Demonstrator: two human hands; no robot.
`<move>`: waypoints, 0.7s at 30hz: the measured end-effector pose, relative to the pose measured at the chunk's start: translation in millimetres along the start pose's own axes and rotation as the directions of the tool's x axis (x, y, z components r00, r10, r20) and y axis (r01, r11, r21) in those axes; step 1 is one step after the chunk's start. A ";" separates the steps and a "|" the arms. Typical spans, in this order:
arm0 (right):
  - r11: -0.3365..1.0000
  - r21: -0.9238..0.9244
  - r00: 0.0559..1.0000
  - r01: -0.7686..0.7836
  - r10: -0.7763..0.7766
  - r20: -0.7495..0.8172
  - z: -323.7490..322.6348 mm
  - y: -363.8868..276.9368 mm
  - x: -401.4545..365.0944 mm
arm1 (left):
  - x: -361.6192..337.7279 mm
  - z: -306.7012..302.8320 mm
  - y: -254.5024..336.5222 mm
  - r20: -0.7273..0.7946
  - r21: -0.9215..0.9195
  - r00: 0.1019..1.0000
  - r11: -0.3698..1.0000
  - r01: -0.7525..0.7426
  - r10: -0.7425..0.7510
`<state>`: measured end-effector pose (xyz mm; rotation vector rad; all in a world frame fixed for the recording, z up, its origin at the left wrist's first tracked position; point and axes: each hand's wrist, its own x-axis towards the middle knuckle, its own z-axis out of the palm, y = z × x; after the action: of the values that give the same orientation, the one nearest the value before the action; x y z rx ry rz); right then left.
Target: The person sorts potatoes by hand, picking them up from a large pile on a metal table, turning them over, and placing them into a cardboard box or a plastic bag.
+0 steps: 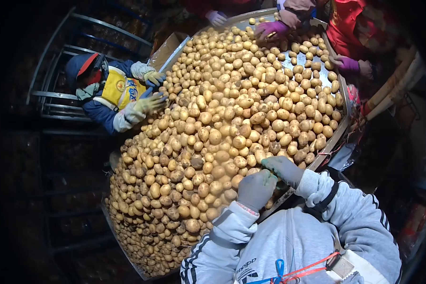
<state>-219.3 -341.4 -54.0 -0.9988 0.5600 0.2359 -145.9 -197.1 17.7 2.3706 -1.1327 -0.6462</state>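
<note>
Grey gloves with green patches cover both of my hands, which meet above the near edge of a large heap of potatoes. My left hand has its fingers curled inward, close to the fingertips of my right hand. My right hand is closed too, its green-stained fingers bent over the pile. What either hand holds, if anything, is hidden by the gloves. Yellow-brown potatoes, some with dark dirt, lie just beyond and beside both hands.
The heap lies on a metal-topped table with a raised rim. A co-worker in a yellow apron reaches in from the left. Other people's purple-gloved hands are at the far side. A cardboard box stands at the upper left.
</note>
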 end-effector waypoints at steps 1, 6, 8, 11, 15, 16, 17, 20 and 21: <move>0.998 -0.049 0.998 0.047 -0.048 -0.030 -2.4 3.7 4.3 | 2.9 5.3 2.1 -0.004 0.020 1.000 0.999 -0.029 0.029; 0.966 0.254 0.998 0.058 -0.058 -0.008 -30.9 0.7 5.5 | 27.8 -22.5 0.6 0.110 0.012 0.979 0.986 0.169 -0.169; 0.957 0.267 0.993 0.114 -0.102 -0.056 -47.3 -12.2 -3.7 | 44.9 -47.5 -16.8 -0.032 0.135 0.972 0.963 0.233 -0.231; 0.956 0.282 0.997 0.079 -0.070 -0.044 -62.9 -15.6 -11.7 | 67.4 -47.3 -42.7 -0.204 0.221 0.970 0.959 0.179 -0.133; 0.955 0.271 0.993 0.122 -0.115 -0.042 -53.9 -18.3 -10.9 | 106.5 -18.9 -74.1 -0.290 0.449 0.956 0.889 0.090 0.049; 0.951 0.276 0.990 0.141 -0.136 -0.036 -51.3 -19.4 -12.0 | 110.8 -22.5 -75.1 -0.271 0.258 0.962 0.959 0.115 -0.043; 0.952 0.277 0.992 0.128 -0.123 -0.036 -51.0 -18.7 -8.1 | 115.3 -30.7 -78.0 -0.235 0.058 0.964 0.988 0.145 -0.128; 0.936 0.345 0.998 0.069 -0.068 -0.016 -47.6 -25.9 -1.8 | 106.4 -58.5 -36.3 0.027 -0.787 0.896 0.544 0.292 -0.443; 0.939 0.330 0.995 0.097 -0.103 0.000 -44.4 -27.6 1.2 | 101.4 -57.0 -31.9 0.065 -0.840 0.903 0.465 0.279 -0.424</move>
<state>-221.3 -393.7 -53.0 -0.6962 0.5110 0.0565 -37.5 -249.8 22.7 1.7079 -0.1047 -0.8714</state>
